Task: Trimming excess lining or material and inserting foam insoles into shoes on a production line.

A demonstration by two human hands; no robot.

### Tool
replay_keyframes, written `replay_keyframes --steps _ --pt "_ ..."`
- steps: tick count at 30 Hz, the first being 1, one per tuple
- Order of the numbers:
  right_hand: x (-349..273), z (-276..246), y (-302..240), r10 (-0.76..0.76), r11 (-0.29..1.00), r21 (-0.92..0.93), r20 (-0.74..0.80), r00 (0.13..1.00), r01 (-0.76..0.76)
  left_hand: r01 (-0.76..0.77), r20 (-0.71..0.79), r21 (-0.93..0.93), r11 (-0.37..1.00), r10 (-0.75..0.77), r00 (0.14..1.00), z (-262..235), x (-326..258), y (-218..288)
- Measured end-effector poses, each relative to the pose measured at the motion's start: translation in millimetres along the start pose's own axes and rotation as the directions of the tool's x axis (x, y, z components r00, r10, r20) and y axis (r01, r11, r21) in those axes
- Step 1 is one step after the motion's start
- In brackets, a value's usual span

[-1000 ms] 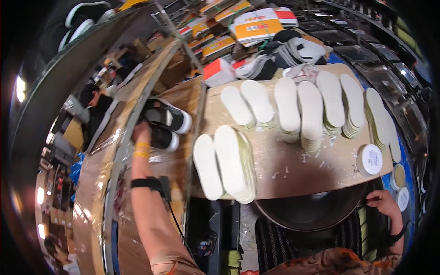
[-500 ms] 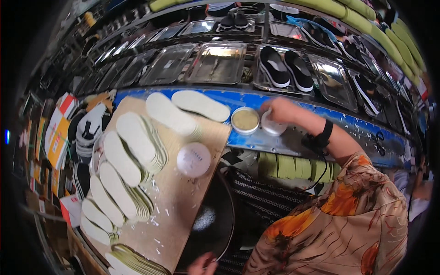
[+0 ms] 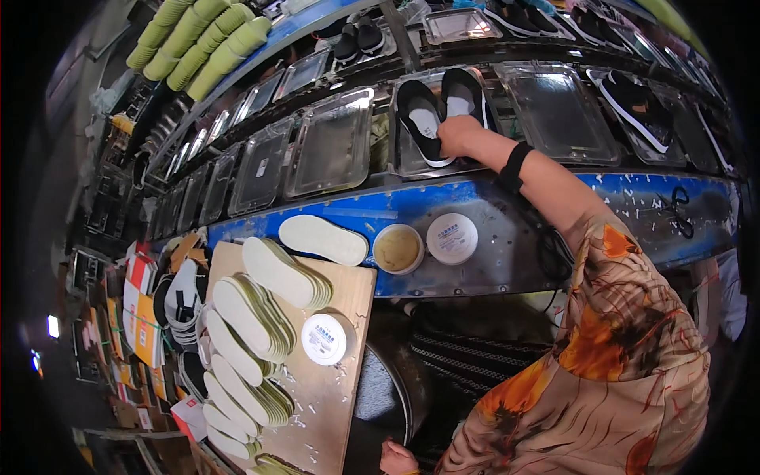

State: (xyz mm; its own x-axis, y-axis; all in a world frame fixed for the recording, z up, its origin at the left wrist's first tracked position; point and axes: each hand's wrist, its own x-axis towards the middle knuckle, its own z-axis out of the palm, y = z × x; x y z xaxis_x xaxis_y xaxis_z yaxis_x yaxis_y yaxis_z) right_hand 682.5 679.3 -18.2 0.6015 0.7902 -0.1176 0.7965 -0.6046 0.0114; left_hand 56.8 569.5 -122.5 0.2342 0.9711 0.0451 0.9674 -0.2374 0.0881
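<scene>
My right hand (image 3: 458,136) reaches forward across the blue bench and is closed at the heels of a pair of black slip-on shoes with white soles. The left shoe (image 3: 408,96) and the right shoe (image 3: 461,80) sit on a metal tray. My left hand (image 3: 397,458) is low in the view, curled beside a dark round tub (image 3: 407,412); whatever its fingers hold is hidden. On the bench stand an uncovered round pot of yellowish paste (image 3: 397,248) and, to its right, a white round lid or closed pot (image 3: 452,238).
Stacks of pale insoles (image 3: 252,319) cover much of a wooden board (image 3: 352,305), with another white round container (image 3: 327,339) beside them. A single insole (image 3: 324,240) overlaps the bench. Trays (image 3: 331,144) line the rack ahead. Black scissors (image 3: 681,212) lie at right.
My right hand has left the white lid on the bench and moved forward to the black shoes. The view has shifted. My left hand stays low beside the tub.
</scene>
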Motion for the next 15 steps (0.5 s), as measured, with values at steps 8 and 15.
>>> replay_keyframes --steps 8,15 --pt "-114 -70 -41 -0.116 0.719 0.518 -0.569 0.814 0.464 0.099 0.186 -0.192 0.976 -0.063 0.981 17 12 -22" --pt "-277 -11 -210 -0.711 0.147 -0.183 -0.703 -0.024 0.972 0.4 0.438 -0.859 -0.32 -0.054 0.897 -65 26 12"
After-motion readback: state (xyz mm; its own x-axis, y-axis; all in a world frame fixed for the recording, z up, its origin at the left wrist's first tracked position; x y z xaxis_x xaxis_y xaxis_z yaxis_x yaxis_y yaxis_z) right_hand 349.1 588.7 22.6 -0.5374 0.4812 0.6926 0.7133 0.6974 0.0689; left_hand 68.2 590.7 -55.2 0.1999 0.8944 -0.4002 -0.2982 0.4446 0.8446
